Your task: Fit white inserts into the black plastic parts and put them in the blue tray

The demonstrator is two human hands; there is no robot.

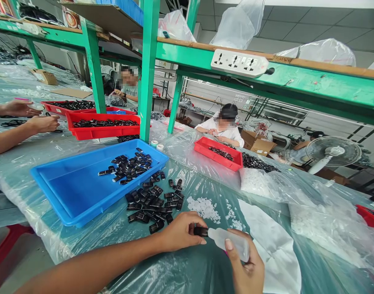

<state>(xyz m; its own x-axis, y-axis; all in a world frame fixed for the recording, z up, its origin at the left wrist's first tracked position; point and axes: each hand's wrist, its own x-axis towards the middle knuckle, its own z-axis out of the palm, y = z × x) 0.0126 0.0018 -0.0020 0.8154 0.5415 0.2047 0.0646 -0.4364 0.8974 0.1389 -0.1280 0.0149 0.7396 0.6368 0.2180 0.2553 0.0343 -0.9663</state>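
Right here, off the near right corner of the blue tray (pixel 82 192), your left hand (pixel 182 230) is pinching one black piece (pixel 200 231) between thumb and fingers, and your right hand (pixel 249 261) wraps the translucent bottle (pixel 231 243), farther from the tray. Look at that line-up: the nozzle points leftward, seemingly touching the piece's end, long axes roughly in line, left hand nearer the tray. Loose black pieces (pixel 150 204) lie heaped beside the tray; white bits (pixel 205 209) sit farther right of it.
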